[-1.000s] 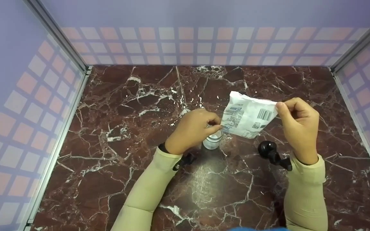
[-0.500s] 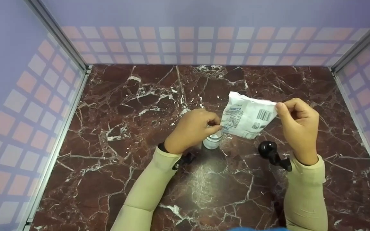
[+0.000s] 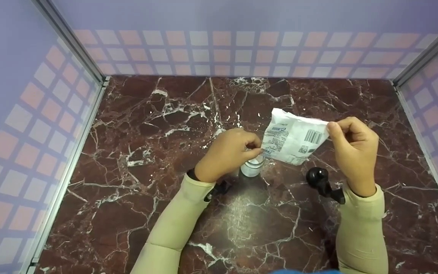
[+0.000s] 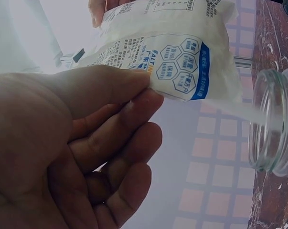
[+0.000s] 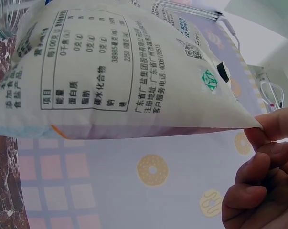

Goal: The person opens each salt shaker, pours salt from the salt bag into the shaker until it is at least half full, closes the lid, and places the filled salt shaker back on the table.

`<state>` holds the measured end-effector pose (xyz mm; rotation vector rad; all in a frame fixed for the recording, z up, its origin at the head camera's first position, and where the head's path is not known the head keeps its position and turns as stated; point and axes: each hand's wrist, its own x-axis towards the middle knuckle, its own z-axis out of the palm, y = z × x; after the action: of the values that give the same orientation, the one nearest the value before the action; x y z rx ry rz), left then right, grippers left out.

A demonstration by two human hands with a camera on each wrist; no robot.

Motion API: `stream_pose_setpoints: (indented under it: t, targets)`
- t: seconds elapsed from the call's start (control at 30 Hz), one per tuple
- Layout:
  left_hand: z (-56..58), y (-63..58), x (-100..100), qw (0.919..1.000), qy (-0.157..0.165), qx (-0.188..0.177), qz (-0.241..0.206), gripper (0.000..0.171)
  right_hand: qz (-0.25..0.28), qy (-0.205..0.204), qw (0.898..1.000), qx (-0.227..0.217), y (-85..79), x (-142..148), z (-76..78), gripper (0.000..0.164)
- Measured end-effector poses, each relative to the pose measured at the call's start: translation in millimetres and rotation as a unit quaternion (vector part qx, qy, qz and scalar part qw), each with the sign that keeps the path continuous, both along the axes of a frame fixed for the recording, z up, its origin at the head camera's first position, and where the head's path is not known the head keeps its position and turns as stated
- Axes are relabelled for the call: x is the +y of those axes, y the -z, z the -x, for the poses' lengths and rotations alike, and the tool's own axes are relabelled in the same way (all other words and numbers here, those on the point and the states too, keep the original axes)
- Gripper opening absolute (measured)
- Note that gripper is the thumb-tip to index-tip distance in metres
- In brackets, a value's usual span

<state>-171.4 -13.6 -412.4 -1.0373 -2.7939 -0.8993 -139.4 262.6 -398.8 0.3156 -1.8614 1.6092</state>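
A white salt bag (image 3: 293, 139), printed with text and a barcode, hangs tilted between both hands. My left hand (image 3: 230, 154) pinches its lower left corner between thumb and forefinger; the other fingers are curled in the left wrist view. At the opposite corner, my right hand (image 3: 357, 152) pinches the bag with thumb and fingertip. Below the left fingers stands a clear glass jar (image 3: 251, 170) with white contents, its far side hidden by that hand. In the left wrist view, a white stream of salt (image 4: 237, 110) runs from the bag into the jar's mouth.
White crumbs (image 3: 238, 118) are scattered on the dark red marbled tabletop (image 3: 272, 228) behind the jar. A black wrist camera (image 3: 316, 177) juts inward from the right wrist, under the bag's level. Checked purple panels (image 3: 219, 49) enclose the back and sides.
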Motion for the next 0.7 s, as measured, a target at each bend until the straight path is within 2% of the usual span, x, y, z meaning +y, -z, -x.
stream_pose_setpoints:
  t: [0.3, 0.7]
  targets:
    - [-0.1, -0.9, -0.7, 0.9999, -0.001, 0.008, 0.012, 0.015, 0.005, -0.012, 1.0, 0.015, 0.5, -1.1, 1.7, 0.022]
    - [-0.2, -2.7, 0.4, 0.9999, -0.003, 0.011, 0.008, 0.013, 0.006, -0.007, 1.0, 0.012, 1.2, -1.0, 1.5, 0.022]
